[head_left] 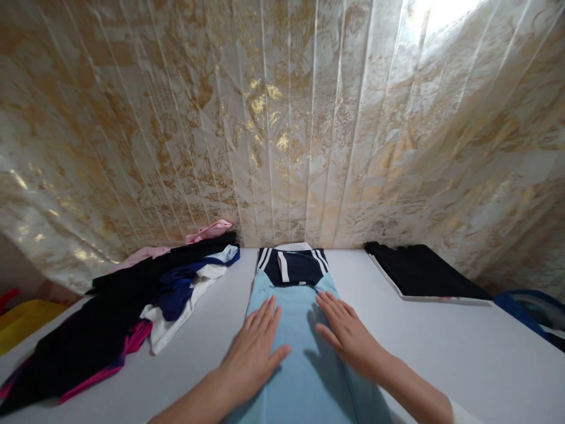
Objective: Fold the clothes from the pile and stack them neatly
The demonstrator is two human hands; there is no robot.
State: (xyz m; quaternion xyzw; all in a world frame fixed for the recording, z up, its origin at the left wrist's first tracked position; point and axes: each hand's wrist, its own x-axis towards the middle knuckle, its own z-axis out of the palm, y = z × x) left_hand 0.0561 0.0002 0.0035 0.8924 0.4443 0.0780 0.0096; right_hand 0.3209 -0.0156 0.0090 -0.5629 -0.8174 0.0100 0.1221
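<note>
A light blue garment (300, 365) with a navy, white-striped top part (304, 268) lies lengthwise on the white table before me. Its far end reaches the back edge, and its near end runs out of the bottom of the view. My left hand (258, 347) is flat on or just over the left side of the blue cloth, fingers stretched forward. Opposite it, my right hand (346, 335) is angled inward over the right side, fingers extended, casting a shadow on the cloth. Neither hand grips anything.
On the left of the white table (194, 377) is a loose heap of clothes (132, 312) in black, navy, white and pink. A neat black folded garment (424, 271) lies at the back right. Beyond the right edge is a blue item (525, 309). A gold-patterned curtain (282, 129) hangs behind.
</note>
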